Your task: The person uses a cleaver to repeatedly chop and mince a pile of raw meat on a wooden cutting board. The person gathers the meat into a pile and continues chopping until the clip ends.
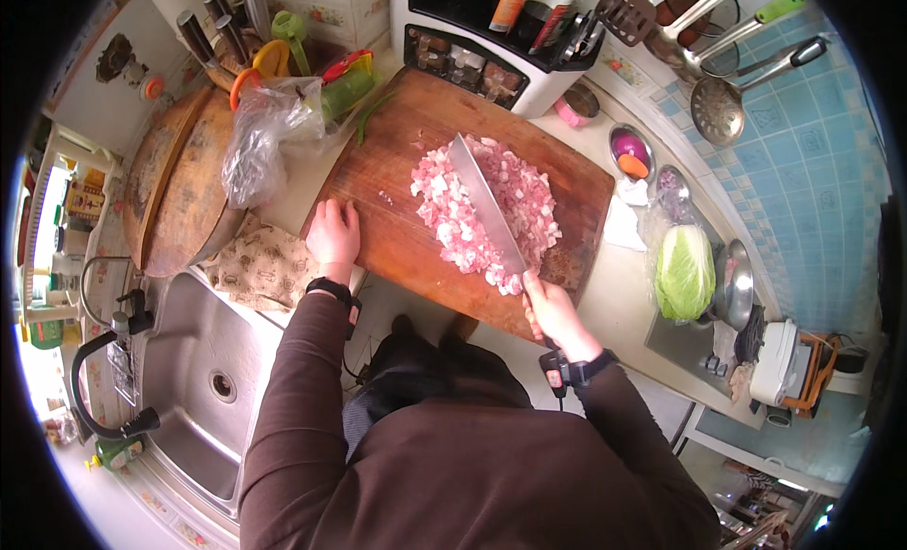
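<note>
A cleaver (485, 203) is held by its handle in my right hand (556, 312), at the near right side of a wooden cutting board (382, 231). Its blade lies slantwise across a spread heap of chopped raw pink meat (528, 185), which shows on both sides of the steel. My left hand (334, 232) holds the board's near left corner, with the fingers bent and the thumb towards the wood. A few small meat scraps lie on the board, left of the heap.
A crumpled plastic bag (258, 142) and a round wooden lid (181, 188) are at the left, above a steel sink (195, 380). Behind the board stands a white-and-black spice rack (460, 61). A napa cabbage (684, 273) lies on the right counter; ladles (717, 110) hang above.
</note>
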Motion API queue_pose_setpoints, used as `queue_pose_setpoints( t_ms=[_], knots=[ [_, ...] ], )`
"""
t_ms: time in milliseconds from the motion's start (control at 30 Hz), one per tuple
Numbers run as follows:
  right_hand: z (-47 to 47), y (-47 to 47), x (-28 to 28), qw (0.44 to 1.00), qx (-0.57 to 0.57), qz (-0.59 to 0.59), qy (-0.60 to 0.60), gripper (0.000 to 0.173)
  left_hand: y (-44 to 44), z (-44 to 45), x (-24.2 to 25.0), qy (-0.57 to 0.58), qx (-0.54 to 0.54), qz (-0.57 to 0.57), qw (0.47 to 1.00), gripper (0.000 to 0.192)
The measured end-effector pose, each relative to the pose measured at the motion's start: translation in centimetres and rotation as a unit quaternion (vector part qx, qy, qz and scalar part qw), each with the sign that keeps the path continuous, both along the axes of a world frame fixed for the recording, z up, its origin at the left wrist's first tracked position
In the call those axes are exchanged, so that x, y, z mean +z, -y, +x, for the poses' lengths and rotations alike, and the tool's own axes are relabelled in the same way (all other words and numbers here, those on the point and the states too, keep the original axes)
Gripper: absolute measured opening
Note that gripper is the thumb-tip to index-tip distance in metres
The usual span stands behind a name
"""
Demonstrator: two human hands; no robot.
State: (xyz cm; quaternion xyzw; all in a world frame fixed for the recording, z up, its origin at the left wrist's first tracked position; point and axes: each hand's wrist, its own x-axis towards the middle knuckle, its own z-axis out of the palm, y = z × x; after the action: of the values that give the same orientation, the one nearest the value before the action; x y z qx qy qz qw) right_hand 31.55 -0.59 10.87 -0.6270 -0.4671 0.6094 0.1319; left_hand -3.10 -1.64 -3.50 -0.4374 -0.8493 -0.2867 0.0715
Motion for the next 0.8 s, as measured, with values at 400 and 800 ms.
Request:
queue_pose_setpoints(
  t_ms=[400,800],
  knots=[
    [0.5,-0.9,1.8,1.0,-0.006,0.023,0.006,0.044,-0.2,-0.2,-0.3,-0.011,-0.005,0.008,1.0,0.022],
    [3.0,1.1,-1.4,0.991,-0.056,-0.049,-0.111,0.035,-0.3,-0.5,-0.4,-0.011,0.006,-0.062,0.998,0.02]
  ],
)
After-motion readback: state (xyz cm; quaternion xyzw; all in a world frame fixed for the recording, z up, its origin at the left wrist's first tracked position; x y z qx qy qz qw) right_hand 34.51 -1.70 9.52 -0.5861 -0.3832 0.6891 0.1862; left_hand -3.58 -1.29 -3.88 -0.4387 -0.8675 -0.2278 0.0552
